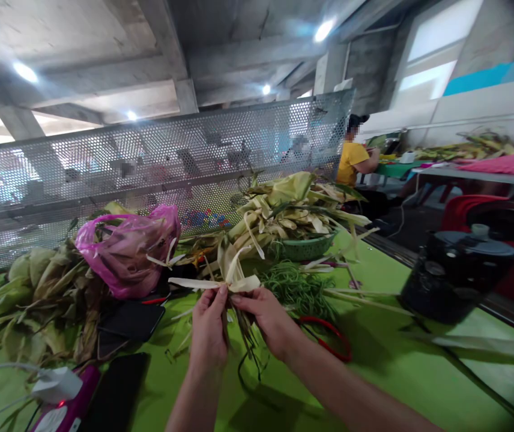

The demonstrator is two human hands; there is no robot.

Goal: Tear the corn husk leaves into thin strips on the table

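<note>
My left hand (208,330) and my right hand (269,321) are raised together over the green table (374,372). Both pinch a small bundle of pale leaf strips (232,273) whose ends fan out above my fingers. Thin dark strands hang down from the bundle below my hands. Each hand has its fingers closed round the strips, thumbs almost touching.
A pink plastic bag (126,249) and a heap of dried leaves (36,300) lie left. A green basket (304,246) piled with husks stands behind, green strings (295,288) and red-handled scissors (329,336) beside it. Black phones (131,321) front left, a black pot (457,270) right. A person in yellow (353,159) sits far back.
</note>
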